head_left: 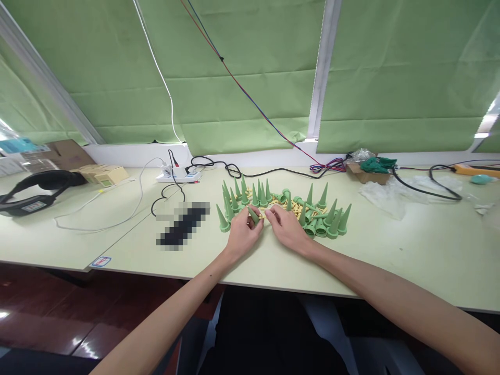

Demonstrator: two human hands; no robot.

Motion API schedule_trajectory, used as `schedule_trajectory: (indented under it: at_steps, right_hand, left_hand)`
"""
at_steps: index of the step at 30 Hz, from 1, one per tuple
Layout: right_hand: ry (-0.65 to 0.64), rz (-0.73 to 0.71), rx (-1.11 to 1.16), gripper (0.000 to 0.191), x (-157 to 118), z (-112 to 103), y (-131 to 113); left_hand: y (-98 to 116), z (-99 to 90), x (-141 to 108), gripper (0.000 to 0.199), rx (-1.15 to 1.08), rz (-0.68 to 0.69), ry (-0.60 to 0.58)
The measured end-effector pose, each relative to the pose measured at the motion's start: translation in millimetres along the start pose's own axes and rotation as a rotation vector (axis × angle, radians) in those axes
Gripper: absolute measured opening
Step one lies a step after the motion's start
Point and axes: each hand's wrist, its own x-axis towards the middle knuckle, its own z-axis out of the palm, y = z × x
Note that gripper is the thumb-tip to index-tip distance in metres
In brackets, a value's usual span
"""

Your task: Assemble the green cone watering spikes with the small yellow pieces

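My left hand is closed around a green plastic cone, its tip tilted up and to the left. Facing it, my right hand pinches a small yellowish piece at the cone's base end; the fingers partly hide it. Beyond both hands lies a heap of small yellowish pieces. Several green cones stand upright behind and left of my left hand. More cones are right of my right hand, some upright, others lying with their hollow bases showing.
A blurred dark object lies left of my hands. Farther back are a white power strip and a long black cable. A black headset rests at far left; a small cardboard box and plastic bags are at right.
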Motion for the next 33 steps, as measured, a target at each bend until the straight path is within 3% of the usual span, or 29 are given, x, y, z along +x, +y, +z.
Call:
schedule_trajectory:
  at_steps: [4, 8, 17, 21, 28, 33]
  right_hand:
    - [-0.036, -0.031, 0.088, 0.018, -1.7, -2.2, -4.4]
    - [-0.05, -0.07, 0.085, 0.015, -1.2, -2.1, -4.7]
    - [-0.029, -0.07, -0.039, 0.043, 2.8, 2.8, 6.4]
    - [-0.006, -0.031, -0.057, 0.047, 1.6, 1.9, 4.0]
    - [-0.021, -0.017, 0.071, 0.019, -1.9, -2.9, -7.0]
    - [-0.03, -0.046, 0.074, 0.014, -1.1, -2.4, -5.5]
  left_hand:
    - [-0.9, 0.1, 0.3, 0.011, -0.007, -0.005, 0.016]
    - [-1.5, 0.4, 0.1, 0.011, 0.012, 0.014, 0.015]
    - [1.3, -0.5, -1.4, 0.006, 0.047, 0.035, -0.033]
    - [0.5, -0.4, -1.2, 0.006, 0.049, 0.037, -0.034]
    - [-1.0, -0.5, -0.1, 0.008, 0.057, 0.031, 0.016]
    - [-1.3, 0.3, -1.2, 0.008, 0.066, 0.037, 0.012]
